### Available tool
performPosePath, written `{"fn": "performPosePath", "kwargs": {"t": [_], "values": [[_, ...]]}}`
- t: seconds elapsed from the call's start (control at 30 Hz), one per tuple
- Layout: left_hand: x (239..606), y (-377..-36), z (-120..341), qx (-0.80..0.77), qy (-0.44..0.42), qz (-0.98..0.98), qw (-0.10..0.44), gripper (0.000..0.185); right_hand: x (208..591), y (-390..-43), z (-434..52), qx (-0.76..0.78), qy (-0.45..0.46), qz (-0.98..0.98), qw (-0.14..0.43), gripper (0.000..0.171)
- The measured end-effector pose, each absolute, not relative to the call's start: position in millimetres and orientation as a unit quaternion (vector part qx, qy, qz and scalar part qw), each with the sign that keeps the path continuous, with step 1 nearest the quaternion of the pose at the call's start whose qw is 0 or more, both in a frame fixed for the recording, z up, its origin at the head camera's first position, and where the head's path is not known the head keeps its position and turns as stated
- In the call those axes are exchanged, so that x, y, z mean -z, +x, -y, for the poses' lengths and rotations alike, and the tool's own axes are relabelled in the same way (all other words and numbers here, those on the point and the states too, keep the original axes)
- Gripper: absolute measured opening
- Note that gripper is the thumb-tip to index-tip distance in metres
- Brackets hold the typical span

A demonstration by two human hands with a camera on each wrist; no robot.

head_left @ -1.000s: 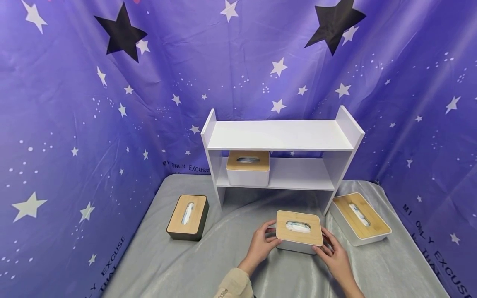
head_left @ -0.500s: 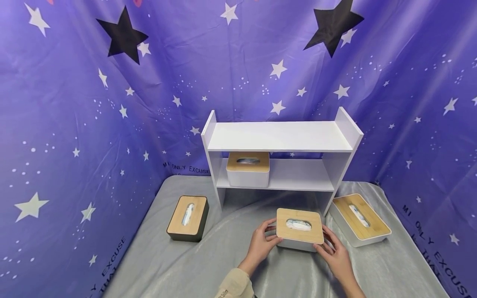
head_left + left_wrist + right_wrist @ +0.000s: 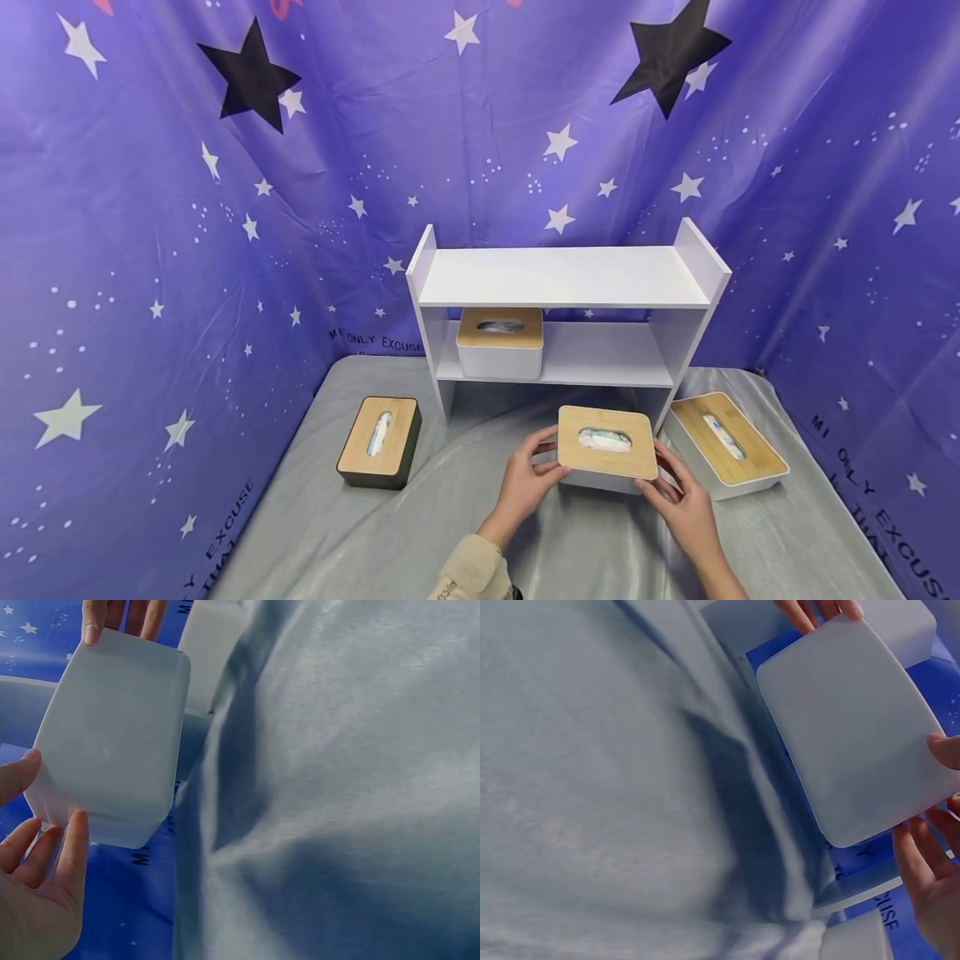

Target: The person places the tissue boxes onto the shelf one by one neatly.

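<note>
A white tissue box with a bamboo lid [image 3: 606, 442] is held just above the grey cloth, in front of the white two-tier shelf [image 3: 562, 279]. My left hand [image 3: 546, 458] grips its left end and my right hand [image 3: 663, 477] grips its right end. Thumbs are near the lid edge and fingers are under the base. The left wrist view shows the box's plain white underside [image 3: 112, 742] with my left hand [image 3: 37, 892] at its near end. In the right wrist view the underside [image 3: 855, 727] lies above my right hand [image 3: 934, 885].
A similar white box [image 3: 498, 343] sits at the left of the lower shelf; the top shelf is bare. A black box with a bamboo lid [image 3: 378, 440] lies left on the grey cloth [image 3: 420, 533], a longer white one [image 3: 726, 446] right. A starry purple backdrop surrounds everything.
Both hands have raised the tissue box a little off the cloth and moved it slightly toward the shelf. Everything else stays where it was.
</note>
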State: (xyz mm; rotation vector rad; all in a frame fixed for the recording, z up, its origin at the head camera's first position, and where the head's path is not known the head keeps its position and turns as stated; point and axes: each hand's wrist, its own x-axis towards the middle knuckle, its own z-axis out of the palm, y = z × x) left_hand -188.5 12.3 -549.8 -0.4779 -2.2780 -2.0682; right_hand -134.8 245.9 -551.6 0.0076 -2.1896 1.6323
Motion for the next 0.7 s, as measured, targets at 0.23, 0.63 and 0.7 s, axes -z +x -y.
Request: {"fn": "performPosePath", "kwargs": {"t": [0.23,0.63,0.7], "values": [[534,-192,-13,0.661,-0.167,0.731,0.033,0.061,539,-139,-246,-0.579,0.015,0.784,0.222,0.067],[497,-195,-12,0.671,-0.196,0.712,0.066,0.061,509,-147,-244,-0.586,0.029,0.772,0.245,0.066],[485,-192,-11,0.674,-0.206,0.707,0.067,0.06,505,-149,-244,-0.587,0.03,0.769,0.252,0.066]]}}
